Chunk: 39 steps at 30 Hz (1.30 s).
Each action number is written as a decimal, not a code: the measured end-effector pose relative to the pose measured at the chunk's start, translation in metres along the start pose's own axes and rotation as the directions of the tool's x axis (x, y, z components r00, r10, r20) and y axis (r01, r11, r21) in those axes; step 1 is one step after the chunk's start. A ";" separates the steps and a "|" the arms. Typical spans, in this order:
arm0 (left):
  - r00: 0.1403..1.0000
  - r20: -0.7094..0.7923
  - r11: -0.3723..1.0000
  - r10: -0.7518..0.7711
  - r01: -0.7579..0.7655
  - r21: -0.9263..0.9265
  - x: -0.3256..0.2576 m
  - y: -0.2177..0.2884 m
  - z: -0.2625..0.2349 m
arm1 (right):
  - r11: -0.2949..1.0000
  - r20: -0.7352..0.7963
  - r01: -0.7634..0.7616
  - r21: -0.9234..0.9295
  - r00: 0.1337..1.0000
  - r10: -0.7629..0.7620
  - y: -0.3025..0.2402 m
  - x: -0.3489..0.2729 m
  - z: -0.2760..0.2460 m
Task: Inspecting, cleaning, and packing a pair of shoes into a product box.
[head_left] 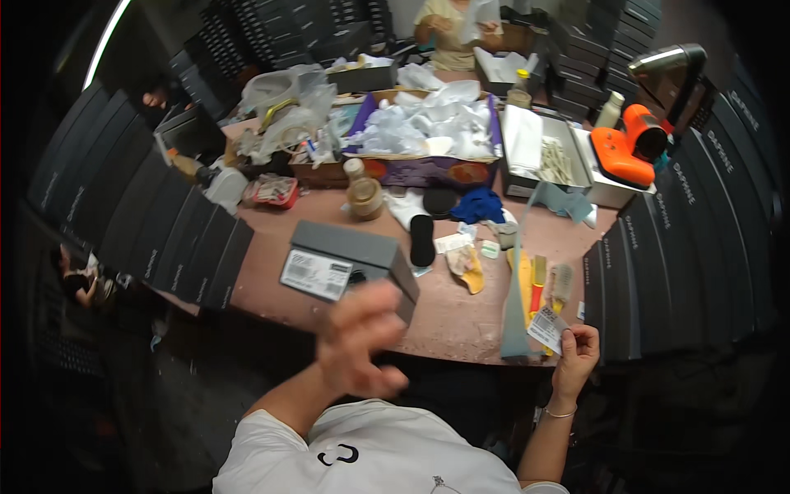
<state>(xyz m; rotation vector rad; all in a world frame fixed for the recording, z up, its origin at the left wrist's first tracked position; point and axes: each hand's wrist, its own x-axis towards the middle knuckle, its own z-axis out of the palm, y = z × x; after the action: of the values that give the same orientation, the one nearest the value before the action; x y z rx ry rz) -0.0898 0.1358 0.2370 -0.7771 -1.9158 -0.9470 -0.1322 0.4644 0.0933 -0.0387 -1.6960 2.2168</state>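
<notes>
In front of my body, my left hand point(358, 342) is raised near the grey shoebox, slightly blurred, its thumb and fingers apart and nothing seen between them. The closed shoebox point(383, 280) lies on the table just beyond it, a white label point(315, 274) on the end facing me. Whether the hand touches the box I cannot tell. At the right front edge, my right hand point(578, 352) pinches a small white printed label point(547, 329) between thumb and fingers. Just past that label lie a brush point(559, 286) and a red-and-yellow tool point(537, 288).
Rows of dark shoeboxes point(140, 206) line both sides. At the back stand a carton of crumpled white paper point(428, 123), a jar point(364, 196), and an orange device point(629, 148). Cloths and a black pad point(422, 240) lie mid-table. Another person point(454, 33) is across the table.
</notes>
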 end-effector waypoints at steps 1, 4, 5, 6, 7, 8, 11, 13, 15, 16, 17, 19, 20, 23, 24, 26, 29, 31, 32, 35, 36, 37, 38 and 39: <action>0.959 -0.192 0.960 -0.208 0.238 0.149 0.000 -0.017 -0.036 | 0.999 0.020 -0.025 0.023 0.999 0.025 -0.001 -0.005 0.007; 0.886 -0.094 0.881 -0.453 0.462 0.104 -0.019 -0.100 -0.122 | 0.990 0.172 -0.075 0.118 0.984 0.054 -0.016 -0.012 0.058; 0.829 -0.037 0.821 -0.558 0.545 -0.169 -0.041 -0.112 -0.126 | 0.981 0.238 -0.110 0.162 0.969 0.069 -0.022 -0.016 0.082; 0.776 0.059 0.683 -0.627 0.585 -0.437 -0.058 -0.125 -0.120 | 0.979 0.280 -0.116 0.166 0.958 0.066 -0.026 -0.019 0.105; 0.721 0.126 0.561 -0.681 0.625 -0.543 -0.064 -0.131 -0.111 | 0.975 0.369 -0.106 0.198 0.929 0.026 -0.037 -0.022 0.129; 0.660 0.204 0.420 -0.723 0.655 -0.629 -0.069 -0.131 -0.105 | 0.974 0.437 -0.116 0.197 0.899 0.019 -0.047 -0.026 0.149; 0.641 0.153 0.351 -0.753 0.586 -0.730 -0.073 -0.119 -0.085 | 0.982 0.535 -0.147 0.121 0.843 0.060 -0.068 -0.033 0.186; 0.597 0.050 0.468 -0.801 0.677 -0.568 -0.076 -0.090 -0.071 | 0.992 0.547 -0.121 0.029 0.833 0.085 -0.079 -0.030 0.193; 0.538 -0.178 0.547 -0.824 0.673 -0.498 -0.077 -0.043 -0.055 | 0.995 0.552 -0.078 -0.069 0.827 0.103 -0.084 -0.029 0.194; 0.608 -0.264 0.661 -0.749 0.654 -0.368 -0.092 -0.034 -0.059 | 0.990 0.564 -0.068 -0.124 0.816 0.127 -0.092 -0.027 0.197; 0.683 -0.327 0.756 -0.653 0.613 -0.229 -0.103 -0.032 -0.061 | 0.987 0.564 -0.063 -0.149 0.814 0.137 -0.097 -0.024 0.199; 0.788 -0.208 0.814 -0.579 0.575 -0.089 -0.115 -0.036 -0.081 | 0.966 0.556 -0.032 -0.257 0.813 0.174 -0.109 -0.021 0.203; 0.832 -0.141 0.842 -0.537 0.539 -0.021 -0.119 -0.039 -0.091 | 0.957 0.575 -0.019 -0.288 0.796 0.189 -0.112 -0.019 0.204; 0.855 -0.040 0.853 -0.516 0.510 -0.112 -0.119 -0.043 -0.107 | 0.958 0.618 -0.021 -0.285 0.760 0.200 -0.115 -0.020 0.214; 0.856 0.003 0.847 -0.516 0.511 -0.144 -0.120 -0.045 -0.109 | 0.952 0.622 -0.030 -0.304 0.751 0.222 -0.115 -0.021 0.219; 0.864 0.030 0.859 -0.502 0.503 -0.100 -0.122 -0.050 -0.115 | 0.929 0.643 -0.045 -0.367 0.710 0.288 -0.116 -0.022 0.228; 0.875 0.065 0.869 -0.479 0.484 -0.106 -0.126 -0.055 -0.115 | 0.914 0.658 -0.039 -0.403 0.682 0.319 -0.116 -0.021 0.242; 0.874 0.080 0.862 -0.480 0.487 -0.142 -0.127 -0.056 -0.117 | 0.924 0.667 0.006 -0.383 0.693 0.272 -0.115 -0.021 0.249; 0.869 0.085 0.853 -0.488 0.495 -0.165 -0.125 -0.056 -0.118 | 0.928 0.682 0.003 -0.373 0.679 0.272 -0.115 -0.021 0.253; 0.862 0.108 0.840 -0.495 0.507 -0.192 -0.124 -0.056 -0.119 | 0.923 0.719 -0.063 -0.381 0.607 0.338 -0.116 -0.025 0.265; 0.865 0.114 0.844 -0.488 0.502 -0.189 -0.122 -0.056 -0.119 | 0.917 0.730 -0.055 -0.395 0.587 0.350 -0.114 -0.026 0.268; 0.868 0.121 0.848 -0.481 0.496 -0.185 -0.122 -0.056 -0.121 | 0.911 0.740 -0.046 -0.410 0.567 0.361 -0.112 -0.027 0.271; 0.866 0.131 0.849 -0.482 0.499 -0.175 -0.122 -0.057 -0.122 | 0.904 0.749 -0.033 -0.426 0.547 0.373 -0.111 -0.028 0.273; 0.865 0.130 0.848 -0.484 0.501 -0.174 -0.122 -0.057 -0.122 | 0.899 0.752 -0.030 -0.438 0.535 0.384 -0.111 -0.030 0.277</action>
<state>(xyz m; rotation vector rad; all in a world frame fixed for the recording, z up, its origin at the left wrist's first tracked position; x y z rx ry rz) -0.0293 -0.0155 0.1558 -0.4363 -2.1643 -1.4622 -0.1395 0.2223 0.2709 0.9165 -2.7356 2.1551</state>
